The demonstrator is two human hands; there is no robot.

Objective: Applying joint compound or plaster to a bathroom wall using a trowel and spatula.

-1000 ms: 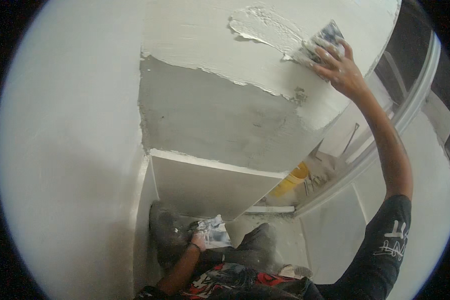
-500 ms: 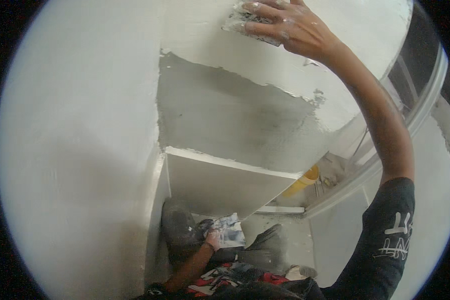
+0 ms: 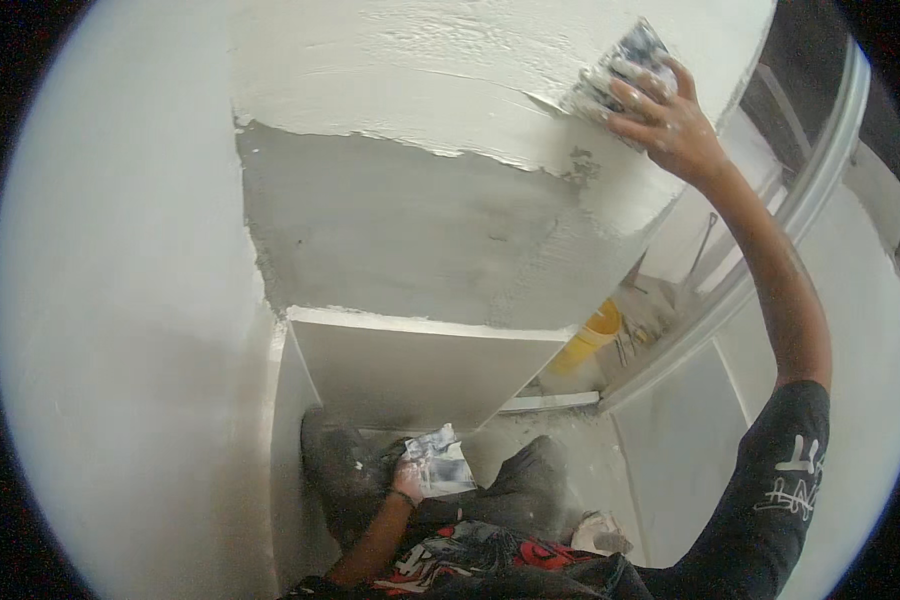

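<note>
High on the facing wall, my right hand (image 3: 665,120) grips a flat, putty-smeared scraper blade (image 3: 640,48) against the wet white putty (image 3: 420,60). Its fingers are spread over the blade and coated in putty. Below the coat's ragged lower edge runs a band of grey wall (image 3: 400,225). Down at my lap, my left hand (image 3: 407,478) is closed on a flat metal plate (image 3: 440,462) smeared with white putty. The handles of both tools, if any, are hidden.
A smooth white wall (image 3: 120,250) rises on my left. Under the grey band, a boxed panel (image 3: 420,370) stands before my knees. To the right are a yellow bucket (image 3: 592,335) on the floor and a long pale rail (image 3: 810,185). A whitish lump (image 3: 600,535) lies near my leg.
My right hand has swept the scraper blade rightward and slightly down across the wall, leaving ridged putty behind it. My left hand still holds the plate low. The view has shifted somewhat.
</note>
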